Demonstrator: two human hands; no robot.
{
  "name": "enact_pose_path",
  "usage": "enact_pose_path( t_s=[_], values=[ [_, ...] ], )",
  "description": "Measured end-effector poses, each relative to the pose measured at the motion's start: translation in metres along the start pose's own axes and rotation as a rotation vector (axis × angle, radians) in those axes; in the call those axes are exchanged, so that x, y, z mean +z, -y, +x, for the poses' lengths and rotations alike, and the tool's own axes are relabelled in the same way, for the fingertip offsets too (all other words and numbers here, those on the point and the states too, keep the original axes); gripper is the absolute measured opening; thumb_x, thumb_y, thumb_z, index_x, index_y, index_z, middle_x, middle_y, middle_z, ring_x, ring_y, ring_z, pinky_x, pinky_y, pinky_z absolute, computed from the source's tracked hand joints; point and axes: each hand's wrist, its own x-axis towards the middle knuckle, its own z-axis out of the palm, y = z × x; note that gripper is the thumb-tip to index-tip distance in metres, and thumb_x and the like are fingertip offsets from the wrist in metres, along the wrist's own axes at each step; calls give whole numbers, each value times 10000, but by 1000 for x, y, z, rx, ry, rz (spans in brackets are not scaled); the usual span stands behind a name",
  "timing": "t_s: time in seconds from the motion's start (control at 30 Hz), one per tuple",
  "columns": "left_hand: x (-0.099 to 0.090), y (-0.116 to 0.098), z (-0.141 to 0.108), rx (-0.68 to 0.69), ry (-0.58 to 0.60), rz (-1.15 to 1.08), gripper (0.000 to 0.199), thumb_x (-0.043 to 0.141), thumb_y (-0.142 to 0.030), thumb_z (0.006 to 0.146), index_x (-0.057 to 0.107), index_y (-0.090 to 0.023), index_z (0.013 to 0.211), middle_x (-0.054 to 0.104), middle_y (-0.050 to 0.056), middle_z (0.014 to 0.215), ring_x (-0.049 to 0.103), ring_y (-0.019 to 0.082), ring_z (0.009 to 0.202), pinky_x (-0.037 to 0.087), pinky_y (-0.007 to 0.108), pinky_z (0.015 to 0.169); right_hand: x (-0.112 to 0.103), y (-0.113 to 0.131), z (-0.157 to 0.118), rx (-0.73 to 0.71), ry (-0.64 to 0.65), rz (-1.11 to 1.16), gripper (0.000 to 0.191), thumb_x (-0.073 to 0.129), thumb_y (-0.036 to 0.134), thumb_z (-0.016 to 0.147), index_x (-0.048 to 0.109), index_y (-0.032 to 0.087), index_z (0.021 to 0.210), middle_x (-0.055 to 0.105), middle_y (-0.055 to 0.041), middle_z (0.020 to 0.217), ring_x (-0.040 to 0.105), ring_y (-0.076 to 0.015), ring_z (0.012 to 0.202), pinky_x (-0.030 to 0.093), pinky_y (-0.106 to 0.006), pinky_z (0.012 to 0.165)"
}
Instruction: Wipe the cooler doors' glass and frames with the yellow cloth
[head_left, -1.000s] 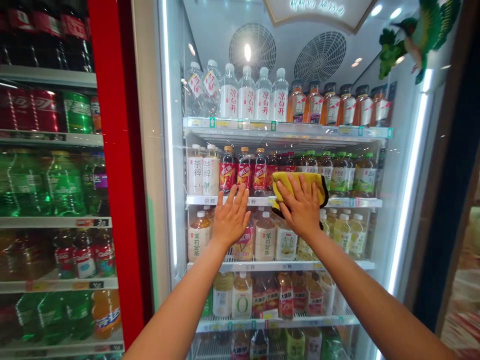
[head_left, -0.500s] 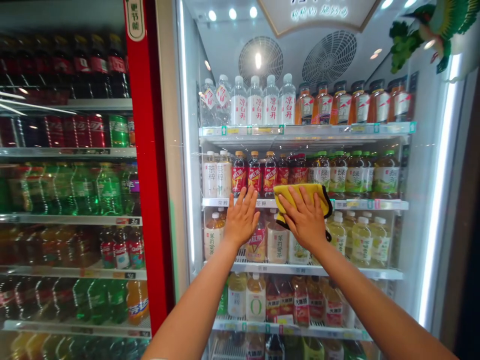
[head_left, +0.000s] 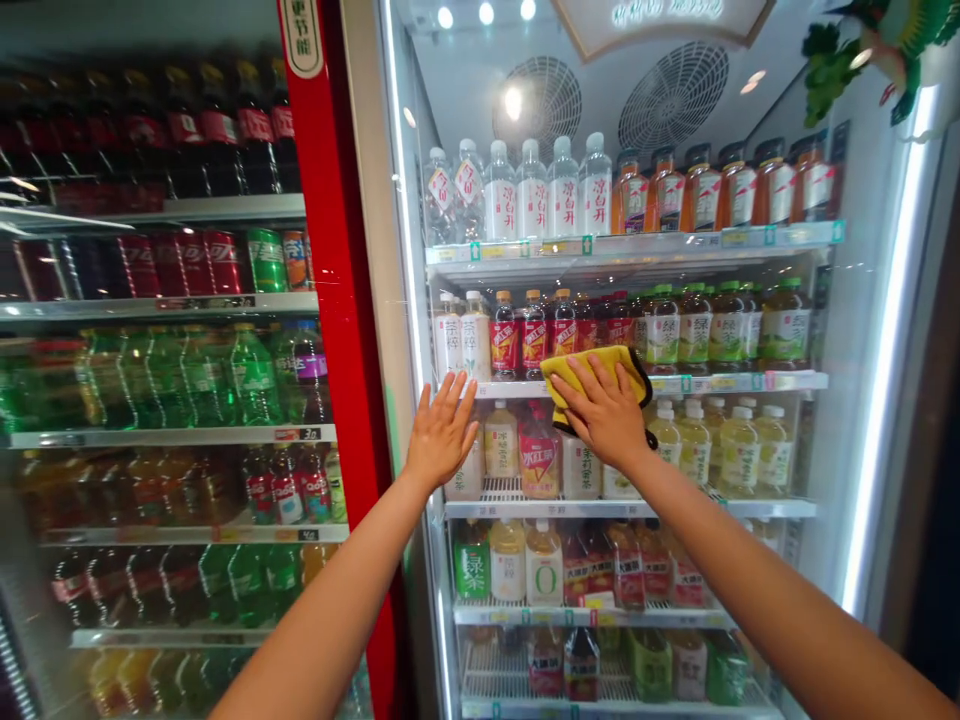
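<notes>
R hand (head_left: 606, 418) spread on bright yellow cloth (head_left: 557, 370) w/ blk edging

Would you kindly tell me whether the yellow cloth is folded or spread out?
Folded, apparently: under the right hand, a lower layer of the yellow cloth peeks out.

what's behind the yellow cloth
Red-labelled bottles show above the yellow cloth, and a shelf edge emerges to its right. What lies directly behind the cloth and the right hand is covered.
</notes>
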Motion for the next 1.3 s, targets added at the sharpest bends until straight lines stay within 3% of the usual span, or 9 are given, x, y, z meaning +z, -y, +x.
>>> enact_pose_path(
  t_s=[0.13,0.27,0.37,0.5,0.63,0.77,0.9,1.17,1.3],
  values=[
    [-1,21,-12,-29,-30,26,770,462,-328,1022,24,-195,1641,278,149,1673,176,288,1574,125,554,1284,19,48,32,194,-72,-11,613,575,330,961,423,309,1555,319,-74,1674,141,-349,1575,119,-666,1227],
    [6,36,-23,-13,-79,41,756,494,-338,1013,99,-195,1642,318,162,1655,161,286,1577,115,558,1289,28,83,30,13,-21,19,597,571,329,967,430,326,1547,356,-53,1660,152,-321,1576,107,-633,1244],
    [13,45,-30,2,-96,32,744,513,-343,1008,137,-220,1639,311,154,1659,170,278,1576,118,548,1294,20,74,12,-138,45,25,565,563,306,972,458,345,1526,397,-30,1640,224,-286,1559,155,-575,1252],
    [23,52,-35,28,-131,15,753,514,-332,1005,120,-236,1640,306,136,1663,162,264,1577,102,539,1299,11,57,22,30,-8,-7,583,570,255,945,476,316,1517,393,-61,1640,229,-325,1553,179,-636,1226],
    [27,52,-36,39,-175,-13,767,524,-319,993,119,-244,1640,318,126,1658,168,268,1575,96,549,1298,24,85,59,175,-72,-20,667,586,256,924,404,289,1564,302,-96,1679,127,-383,1571,125,-728,1197],
    [28,52,-37,32,-163,-58,777,534,-317,989,111,-264,1639,302,104,1665,192,270,1570,95,553,1297,36,117,54,35,-29,-9,639,553,296,963,376,317,1576,302,-70,1681,111,-342,1581,82,-690,1225],
    [29,49,-37,39,-192,-53,790,541,-325,992,97,-246,1641,325,113,1655,177,261,1573,81,537,1301,31,105,25,-147,45,-23,583,538,291,982,416,364,1548,384,-23,1646,219,-279,1563,119,-587,1256],
    [31,47,-37,39,-207,-84,786,524,-317,1000,80,-237,1643,333,116,1654,194,259,1571,80,542,1299,41,123,75,151,-102,-51,626,530,294,976,367,335,1580,296,-38,1684,124,-333,1582,90,-661,1234],
    [31,48,-40,34,-182,-119,801,508,-301,1002,34,-221,1643,335,121,1654,197,264,1569,98,540,1299,36,128,61,-44,9,-20,605,520,319,994,363,360,1577,308,-16,1680,152,-302,1580,93,-615,1254]
  ],
)
